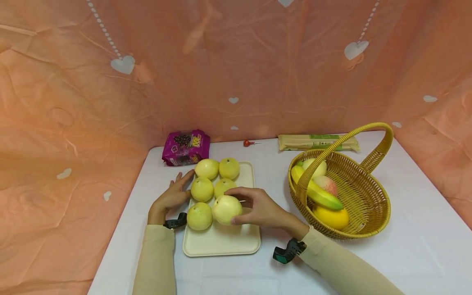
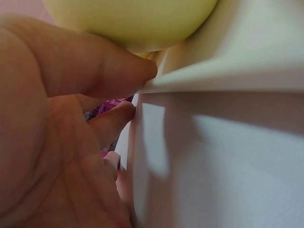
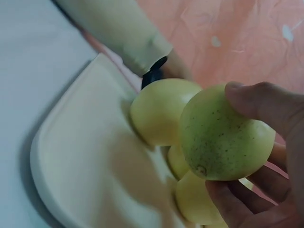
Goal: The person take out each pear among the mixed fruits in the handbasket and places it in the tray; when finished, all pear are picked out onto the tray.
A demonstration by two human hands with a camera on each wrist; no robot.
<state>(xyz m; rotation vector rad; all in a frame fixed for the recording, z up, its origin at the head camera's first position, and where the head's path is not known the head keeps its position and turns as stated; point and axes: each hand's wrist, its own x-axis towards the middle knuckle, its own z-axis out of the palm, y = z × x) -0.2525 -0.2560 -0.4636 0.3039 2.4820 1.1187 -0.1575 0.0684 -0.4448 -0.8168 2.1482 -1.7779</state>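
A round yellow-green pear (image 1: 226, 209) is gripped by my right hand (image 1: 264, 209) above the cream tray (image 1: 221, 244). In the right wrist view the held pear (image 3: 216, 142) shows dark speckles, with the thumb on one side and the fingers on the other. Several more pears (image 1: 200, 216) sit in rows on the tray's left and far parts. My left hand (image 1: 172, 198) is at the tray's left edge with its fingers spread. The left wrist view shows its thumb (image 2: 114, 66) by the tray rim (image 2: 218, 78), just under a pear (image 2: 137, 21).
To the right stands a yellow wicker basket (image 1: 377, 211) with a tall handle, holding a banana (image 1: 324, 196), a peach (image 1: 327, 185) and other fruit. A purple package (image 1: 186, 147), a small red-wrapped lollipop (image 1: 248, 143) and a long beige packet (image 1: 309, 142) lie along the back.
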